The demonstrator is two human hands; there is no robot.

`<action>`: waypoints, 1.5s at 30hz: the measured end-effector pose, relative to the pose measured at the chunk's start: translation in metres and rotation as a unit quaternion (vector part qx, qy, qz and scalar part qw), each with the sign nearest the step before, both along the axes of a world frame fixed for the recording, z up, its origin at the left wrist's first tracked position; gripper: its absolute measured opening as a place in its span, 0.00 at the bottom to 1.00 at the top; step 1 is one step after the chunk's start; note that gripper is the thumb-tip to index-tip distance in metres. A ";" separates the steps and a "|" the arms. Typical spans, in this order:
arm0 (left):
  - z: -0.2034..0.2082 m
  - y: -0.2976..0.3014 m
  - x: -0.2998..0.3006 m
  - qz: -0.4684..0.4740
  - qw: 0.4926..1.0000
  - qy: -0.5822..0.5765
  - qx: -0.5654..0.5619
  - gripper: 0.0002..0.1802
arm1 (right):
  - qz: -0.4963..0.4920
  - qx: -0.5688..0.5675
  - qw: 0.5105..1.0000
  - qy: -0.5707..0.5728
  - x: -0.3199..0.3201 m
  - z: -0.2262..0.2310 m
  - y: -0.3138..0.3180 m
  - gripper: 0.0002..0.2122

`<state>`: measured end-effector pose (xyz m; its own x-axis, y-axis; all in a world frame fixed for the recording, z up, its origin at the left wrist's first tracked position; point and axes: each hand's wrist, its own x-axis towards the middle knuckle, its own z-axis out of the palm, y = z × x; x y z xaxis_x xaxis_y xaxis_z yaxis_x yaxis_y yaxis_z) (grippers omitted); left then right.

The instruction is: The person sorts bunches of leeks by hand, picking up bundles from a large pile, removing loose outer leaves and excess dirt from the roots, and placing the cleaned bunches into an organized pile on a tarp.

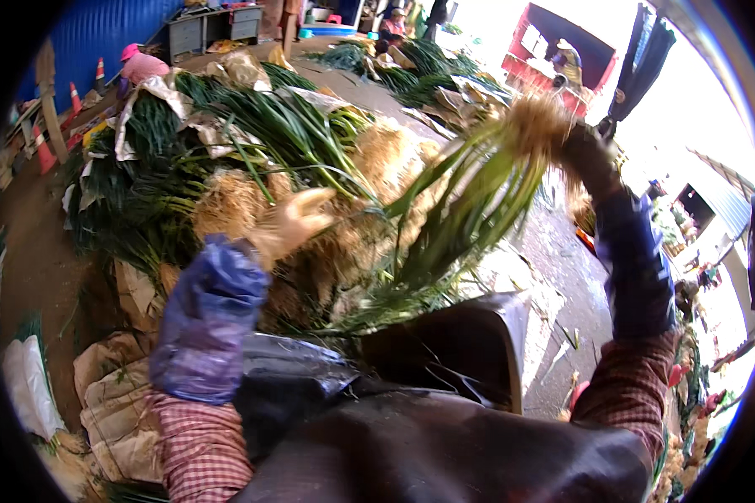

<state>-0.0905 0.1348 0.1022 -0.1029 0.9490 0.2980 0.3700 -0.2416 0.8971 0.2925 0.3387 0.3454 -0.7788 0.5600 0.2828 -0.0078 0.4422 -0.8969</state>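
Observation:
High on the right, my right hand (587, 155), in a dark glove, grips a bunch of green onions (470, 210) near its pale, stringy roots. The long leaves hang down and to the left, smeared by motion. My left hand (289, 222), in a yellowish glove, is raised with fingers apart and nothing visible in it. Right beside and beneath it lies a big heap of green onions (285, 126), with matted tan roots (310, 268) facing me. Blue-purple sleeve covers reach over both forearms. A dark apron (445, 444) spreads across my lap.
A dark box-like thing (445, 344) stands just before my lap. Crumpled tan sacks (117, 402) lie at lower left. Beyond the heap are a person in a pink hat (138, 67), traffic cones (44, 151), more onion piles (428, 67) and a red truck bed (562, 42) with another person.

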 end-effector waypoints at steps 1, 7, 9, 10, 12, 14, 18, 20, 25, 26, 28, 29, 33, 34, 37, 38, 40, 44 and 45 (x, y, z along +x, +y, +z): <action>0.039 0.003 0.029 -0.022 0.998 -0.060 0.027 0.33 | 0.030 -0.062 0.998 -0.014 -0.008 -0.009 -0.018 0.24; 0.061 0.054 0.095 -0.015 0.917 -0.001 0.398 0.25 | 0.227 -0.257 0.939 -0.021 -0.078 -0.046 -0.153 0.29; 0.031 0.054 0.106 -0.029 0.943 0.041 0.330 0.25 | 0.280 -0.272 0.921 0.015 -0.095 -0.034 -0.160 0.28; 0.014 0.053 0.115 -0.066 0.960 0.062 0.264 0.26 | 0.209 -0.182 0.961 -0.009 -0.086 -0.027 -0.132 0.24; -0.024 0.052 0.119 -0.161 0.976 0.127 0.067 0.26 | 0.095 -0.012 0.992 -0.077 -0.065 -0.015 -0.073 0.21; -0.057 0.052 0.113 -0.258 0.932 0.217 -0.130 0.26 | 0.003 0.251 0.948 -0.196 -0.033 0.011 -0.034 0.22; -0.105 0.052 0.048 -0.188 0.894 0.238 -0.331 0.27 | -0.072 0.348 0.915 -0.190 -0.007 0.020 -0.011 0.24; -0.105 0.040 0.027 0.066 0.985 0.005 -0.161 0.24 | -0.119 0.309 0.934 -0.135 0.012 0.013 -0.001 0.26; -0.003 0.023 0.064 0.094 0.976 -0.140 0.139 0.40 | 0.014 -0.059 0.998 0.012 0.016 -0.051 0.004 0.23; 0.010 0.026 0.084 0.105 0.971 -0.041 0.210 0.46 | 0.059 -0.135 0.988 0.043 0.006 -0.059 0.000 0.22; 0.031 0.023 0.124 0.130 0.930 0.080 0.335 0.54 | 0.115 -0.238 0.961 0.078 -0.011 -0.084 -0.029 0.20; 0.032 0.022 0.144 0.135 0.923 0.047 0.357 0.49 | 0.132 -0.259 0.953 0.083 -0.025 -0.097 -0.063 0.19; 0.006 0.038 0.177 0.191 0.841 0.287 0.418 0.48 | 0.131 -0.287 0.948 0.048 -0.040 -0.063 -0.119 0.21; 0.012 0.039 0.179 0.125 0.937 0.183 0.268 0.43 | 0.138 -0.196 0.970 0.052 -0.022 -0.064 -0.063 0.19; 0.013 0.064 0.148 0.135 0.965 0.198 -0.111 0.32 | -0.021 0.059 0.997 -0.050 0.038 -0.040 0.054 0.16; 0.002 0.069 0.134 0.149 0.976 0.158 -0.031 0.30 | -0.081 0.102 0.990 -0.052 0.054 -0.035 0.068 0.15; -0.029 0.085 0.095 0.177 0.975 0.131 0.013 0.27 | -0.176 0.226 0.958 0.031 0.079 -0.051 0.097 0.14; -0.073 0.063 0.004 0.180 0.980 0.079 -0.044 0.30 | -0.067 0.271 0.960 -0.009 0.092 -0.052 0.054 0.14; -0.065 0.062 0.005 0.165 0.975 0.086 -0.124 0.34 | -0.107 0.249 0.962 -0.015 0.094 -0.047 0.046 0.14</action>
<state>-0.0856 0.1971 0.0376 -0.3841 0.9174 0.1041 0.5413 0.1323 0.8304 0.3861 0.3848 0.2984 -0.6729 0.5094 0.5364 0.1541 0.8057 -0.5719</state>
